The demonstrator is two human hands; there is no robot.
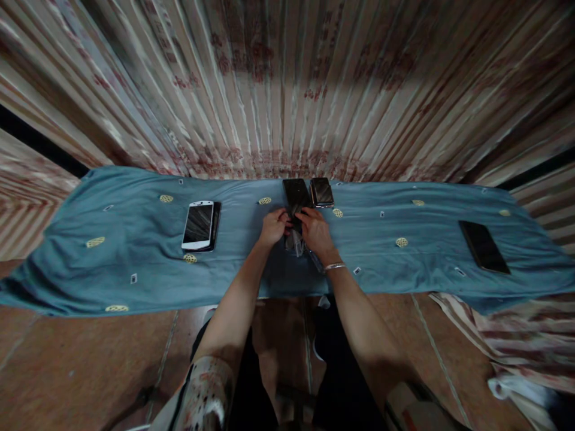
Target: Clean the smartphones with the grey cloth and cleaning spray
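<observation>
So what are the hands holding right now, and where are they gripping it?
Both the left hand and right hand pinch the near end of a black phone on the blue cloth.

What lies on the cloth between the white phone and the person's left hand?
Only a yellow oval motif printed on the blue cloth; no object lies between the white phone and left hand, head view.

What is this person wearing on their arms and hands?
Both forearms are bare, and the left hand and right hand have no gloves. A thin silvery bracelet circles the right wrist. A short pale sleeve with dark reddish speckles covers the left upper arm.
</observation>
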